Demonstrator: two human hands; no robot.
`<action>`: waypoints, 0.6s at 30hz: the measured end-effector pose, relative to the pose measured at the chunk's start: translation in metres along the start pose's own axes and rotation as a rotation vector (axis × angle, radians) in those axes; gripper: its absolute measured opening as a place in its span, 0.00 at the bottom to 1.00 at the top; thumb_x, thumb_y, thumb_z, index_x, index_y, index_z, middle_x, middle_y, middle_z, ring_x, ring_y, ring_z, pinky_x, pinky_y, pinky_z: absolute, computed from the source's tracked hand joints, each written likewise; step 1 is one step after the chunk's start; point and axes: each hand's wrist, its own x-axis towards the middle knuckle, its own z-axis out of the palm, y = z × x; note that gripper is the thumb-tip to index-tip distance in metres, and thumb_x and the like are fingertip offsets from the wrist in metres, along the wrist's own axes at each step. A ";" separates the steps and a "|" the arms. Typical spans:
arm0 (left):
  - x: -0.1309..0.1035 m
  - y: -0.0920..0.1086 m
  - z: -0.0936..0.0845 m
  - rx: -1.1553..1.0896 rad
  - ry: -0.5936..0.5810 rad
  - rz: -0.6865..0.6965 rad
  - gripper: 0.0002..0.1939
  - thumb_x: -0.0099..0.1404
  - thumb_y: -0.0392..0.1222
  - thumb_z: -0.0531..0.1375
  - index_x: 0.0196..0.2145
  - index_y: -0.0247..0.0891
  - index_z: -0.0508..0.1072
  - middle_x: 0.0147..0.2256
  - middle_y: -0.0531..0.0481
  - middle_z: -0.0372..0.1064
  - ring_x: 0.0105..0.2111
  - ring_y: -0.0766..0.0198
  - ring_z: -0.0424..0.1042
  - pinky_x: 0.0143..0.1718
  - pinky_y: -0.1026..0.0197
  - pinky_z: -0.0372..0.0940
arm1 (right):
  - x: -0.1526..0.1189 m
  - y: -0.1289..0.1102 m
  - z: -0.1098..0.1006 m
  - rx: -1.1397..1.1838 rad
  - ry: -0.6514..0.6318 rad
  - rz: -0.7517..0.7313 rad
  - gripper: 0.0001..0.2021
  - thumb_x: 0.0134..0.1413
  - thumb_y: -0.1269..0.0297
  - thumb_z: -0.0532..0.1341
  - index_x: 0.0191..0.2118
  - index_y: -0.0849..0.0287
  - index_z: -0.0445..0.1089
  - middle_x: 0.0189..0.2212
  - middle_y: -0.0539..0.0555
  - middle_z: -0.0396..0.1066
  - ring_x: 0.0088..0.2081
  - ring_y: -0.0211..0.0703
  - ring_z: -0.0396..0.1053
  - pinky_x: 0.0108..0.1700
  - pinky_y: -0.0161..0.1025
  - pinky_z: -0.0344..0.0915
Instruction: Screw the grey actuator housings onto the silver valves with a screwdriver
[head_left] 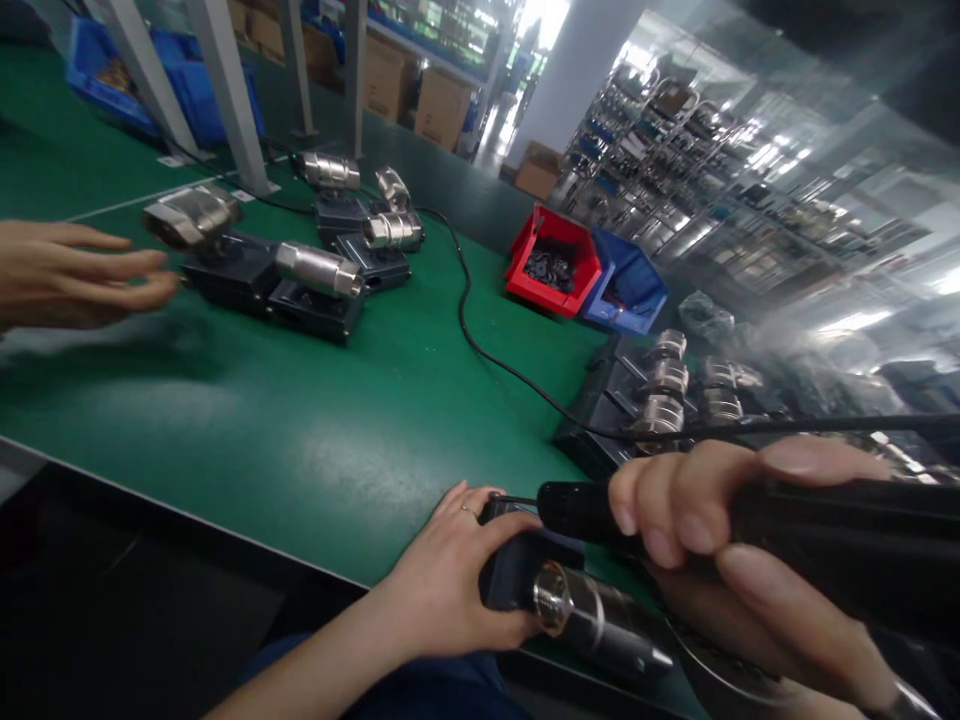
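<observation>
Near the front edge of the green table, my left hand (457,580) grips a dark box (517,565) that has a metal valve (592,610) attached on its right side. My right hand (712,520) is wrapped round a black power screwdriver (585,510), held nearly level. Its thin bit reaches the box's upper left corner, beside my left fingertips. The exact contact at the bit's tip is too small to make out.
Valve units (315,275) stand at the back left, beside another person's hand (90,270). A red bin (555,262) and a blue bin (626,285) hold small parts. More valve units (664,385) stand right; a black cable (480,350) crosses the table (360,420).
</observation>
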 end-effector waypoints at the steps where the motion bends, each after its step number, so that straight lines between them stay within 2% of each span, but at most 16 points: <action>1: 0.000 0.000 -0.001 -0.005 0.002 0.006 0.38 0.48 0.50 0.70 0.56 0.47 0.67 0.52 0.41 0.66 0.56 0.46 0.64 0.63 0.32 0.49 | 0.000 0.000 0.000 -0.004 -0.006 0.006 0.14 0.61 0.68 0.63 0.51 0.51 0.65 0.26 0.48 0.64 0.24 0.39 0.64 0.30 0.43 0.64; 9: 0.000 -0.004 0.002 -0.071 0.056 0.070 0.39 0.47 0.44 0.71 0.56 0.48 0.66 0.50 0.45 0.67 0.53 0.49 0.65 0.60 0.38 0.55 | 0.011 -0.002 0.008 -0.004 -0.108 0.055 0.10 0.62 0.70 0.62 0.46 0.55 0.62 0.26 0.46 0.61 0.25 0.37 0.63 0.29 0.41 0.65; 12: 0.001 -0.004 0.005 -0.079 0.085 0.066 0.37 0.46 0.43 0.71 0.55 0.47 0.66 0.49 0.45 0.66 0.51 0.49 0.65 0.59 0.36 0.55 | 0.018 0.002 0.014 0.016 -0.130 0.050 0.10 0.61 0.70 0.62 0.46 0.55 0.64 0.24 0.45 0.60 0.23 0.35 0.62 0.27 0.39 0.64; 18: 0.002 -0.003 0.001 -0.042 0.047 0.027 0.37 0.47 0.46 0.71 0.55 0.47 0.67 0.50 0.44 0.66 0.53 0.46 0.65 0.60 0.34 0.53 | 0.026 0.011 0.021 0.077 -0.196 0.003 0.16 0.60 0.68 0.63 0.53 0.53 0.65 0.24 0.45 0.59 0.22 0.34 0.61 0.26 0.36 0.63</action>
